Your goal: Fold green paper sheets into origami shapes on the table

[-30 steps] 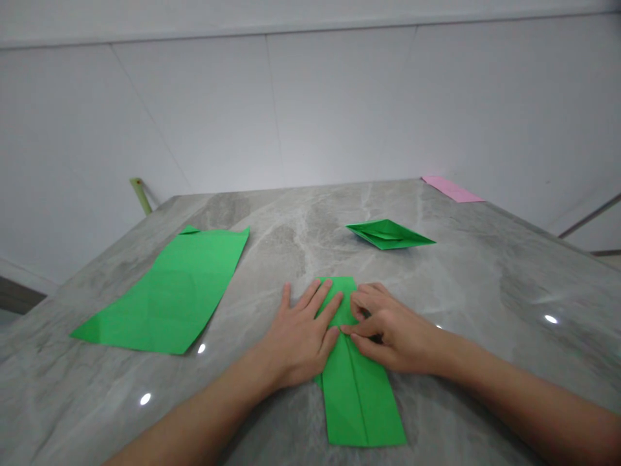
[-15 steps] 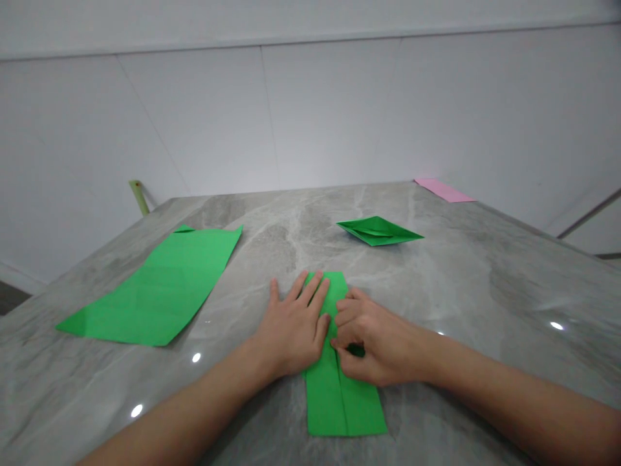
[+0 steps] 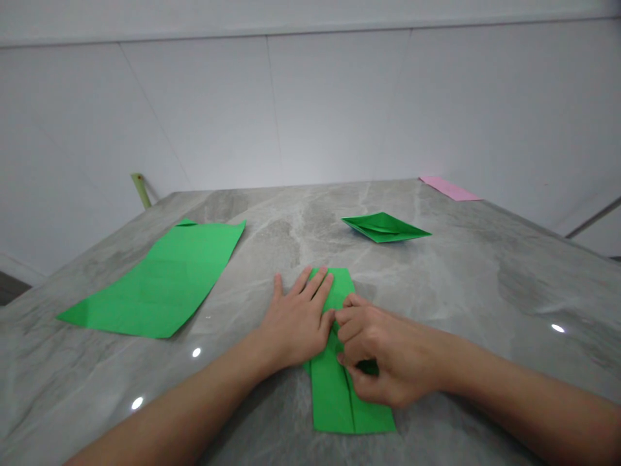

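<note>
Left hand [image 3: 297,321]: flat, fingers spread, palm down, pressing the left half of the narrow folded strip of green paper [image 3: 339,382]. Right hand [image 3: 381,353]: fingers curled, thumb and fingertips pinching a flap of the same strip on its right side, knuckles just beside the left hand's fingers, the two hands touching or nearly so. The strip lies lengthwise at centre near on the grey marble-pattern tabletop [image 3: 485,285], far end poking out beyond the left fingertips, near end clear of both hands, centre seam visible running along it. Left of the hands, well apart: large flat sheet of green paper [image 3: 160,278] with crease lines, one far corner turned up slightly. Far right of the hands: small green folded paper boat shape [image 3: 385,227], resting on the table. Far right corner of the table: flat pink sheet of paper [image 3: 449,188]. Behind the far left table edge, a pale green stick [image 3: 141,190] leans against the white panelled wall [image 3: 310,110].
</note>
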A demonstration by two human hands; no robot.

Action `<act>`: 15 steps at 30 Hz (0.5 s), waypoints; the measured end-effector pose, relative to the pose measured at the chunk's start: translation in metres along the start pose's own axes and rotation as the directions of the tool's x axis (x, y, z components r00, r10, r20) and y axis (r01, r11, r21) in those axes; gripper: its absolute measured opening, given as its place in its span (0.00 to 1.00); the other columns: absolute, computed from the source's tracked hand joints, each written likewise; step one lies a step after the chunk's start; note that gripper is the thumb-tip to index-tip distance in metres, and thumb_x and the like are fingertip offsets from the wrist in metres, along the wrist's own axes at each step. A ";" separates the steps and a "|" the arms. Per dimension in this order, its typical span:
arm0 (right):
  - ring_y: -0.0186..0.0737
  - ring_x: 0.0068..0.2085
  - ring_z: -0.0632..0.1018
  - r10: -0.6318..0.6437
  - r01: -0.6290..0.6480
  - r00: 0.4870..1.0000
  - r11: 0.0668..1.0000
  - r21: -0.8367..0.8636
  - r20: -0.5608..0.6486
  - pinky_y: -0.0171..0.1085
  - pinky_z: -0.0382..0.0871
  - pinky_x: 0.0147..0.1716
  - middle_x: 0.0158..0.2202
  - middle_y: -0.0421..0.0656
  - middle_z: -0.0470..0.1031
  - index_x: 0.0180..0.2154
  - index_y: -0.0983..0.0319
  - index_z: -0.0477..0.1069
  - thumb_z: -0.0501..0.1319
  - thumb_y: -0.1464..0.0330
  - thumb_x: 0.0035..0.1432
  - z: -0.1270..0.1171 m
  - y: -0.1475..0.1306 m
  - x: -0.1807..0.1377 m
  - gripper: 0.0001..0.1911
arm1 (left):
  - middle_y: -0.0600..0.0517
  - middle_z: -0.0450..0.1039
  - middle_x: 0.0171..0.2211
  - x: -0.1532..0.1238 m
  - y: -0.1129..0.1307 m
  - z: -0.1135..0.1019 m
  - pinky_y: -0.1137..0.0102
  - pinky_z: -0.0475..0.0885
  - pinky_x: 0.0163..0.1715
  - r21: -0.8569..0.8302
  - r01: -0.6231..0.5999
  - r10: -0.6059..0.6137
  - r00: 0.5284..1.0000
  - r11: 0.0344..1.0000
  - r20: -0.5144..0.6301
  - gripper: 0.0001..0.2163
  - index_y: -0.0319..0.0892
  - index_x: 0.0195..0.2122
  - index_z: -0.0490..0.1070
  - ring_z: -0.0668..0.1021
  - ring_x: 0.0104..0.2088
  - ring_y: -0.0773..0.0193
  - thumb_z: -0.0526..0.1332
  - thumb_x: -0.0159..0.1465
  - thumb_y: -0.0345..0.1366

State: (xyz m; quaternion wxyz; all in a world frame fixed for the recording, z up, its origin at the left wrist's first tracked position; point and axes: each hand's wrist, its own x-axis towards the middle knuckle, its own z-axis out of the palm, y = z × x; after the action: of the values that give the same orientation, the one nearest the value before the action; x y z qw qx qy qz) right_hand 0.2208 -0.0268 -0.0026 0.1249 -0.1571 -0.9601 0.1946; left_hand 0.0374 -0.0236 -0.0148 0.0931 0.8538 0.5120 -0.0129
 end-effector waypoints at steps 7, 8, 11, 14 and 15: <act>0.32 0.27 0.64 -0.044 0.038 0.995 0.997 0.065 0.094 0.36 0.60 0.43 0.18 0.35 0.66 0.17 0.62 0.59 0.59 0.74 0.44 0.000 -0.006 -0.003 0.10 | 0.50 0.37 0.71 0.001 -0.001 0.001 0.29 0.42 0.60 -0.020 0.004 -0.004 1.000 1.000 -0.001 0.28 0.44 0.70 0.45 0.44 0.71 0.48 0.41 0.72 0.48; 0.32 0.26 0.63 -0.058 0.051 0.994 0.996 0.073 0.098 0.36 0.61 0.43 0.18 0.35 0.65 0.17 0.62 0.59 0.59 0.74 0.43 0.000 -0.007 -0.002 0.10 | 0.50 0.37 0.71 0.001 -0.002 0.002 0.29 0.42 0.60 -0.019 0.001 -0.001 1.000 1.000 -0.003 0.28 0.44 0.70 0.44 0.44 0.71 0.48 0.41 0.72 0.48; 0.32 0.26 0.63 -0.099 0.090 0.990 0.992 0.086 0.098 0.35 0.61 0.43 0.17 0.35 0.65 0.16 0.61 0.58 0.59 0.74 0.43 0.000 -0.009 -0.002 0.11 | 0.50 0.37 0.72 0.001 -0.002 0.004 0.30 0.42 0.60 -0.014 -0.005 0.005 1.000 1.000 -0.026 0.27 0.45 0.70 0.44 0.44 0.71 0.48 0.41 0.72 0.47; 0.32 0.26 0.63 -0.118 0.110 0.989 0.990 0.084 0.091 0.35 0.61 0.43 0.17 0.35 0.66 0.17 0.61 0.57 0.59 0.74 0.43 0.000 -0.009 -0.002 0.11 | 0.50 0.38 0.72 0.002 -0.002 0.006 0.30 0.42 0.60 -0.010 -0.004 0.004 0.999 1.000 -0.050 0.27 0.45 0.71 0.44 0.45 0.71 0.48 0.40 0.72 0.47; 0.32 0.26 0.63 -0.121 0.114 0.988 0.990 0.084 0.091 0.35 0.61 0.44 0.17 0.35 0.66 0.17 0.61 0.57 0.59 0.74 0.43 0.000 -0.009 -0.002 0.11 | 0.50 0.38 0.71 0.001 -0.001 0.006 0.30 0.42 0.60 -0.009 -0.003 0.003 0.999 1.000 -0.054 0.27 0.45 0.70 0.44 0.45 0.71 0.48 0.40 0.72 0.47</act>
State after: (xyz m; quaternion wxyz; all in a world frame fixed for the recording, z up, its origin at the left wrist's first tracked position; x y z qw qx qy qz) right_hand 0.2199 -0.0359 0.0007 0.0960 -0.0856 -0.9642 0.2320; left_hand 0.0374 -0.0228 -0.0215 0.0831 0.8542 0.5132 0.0125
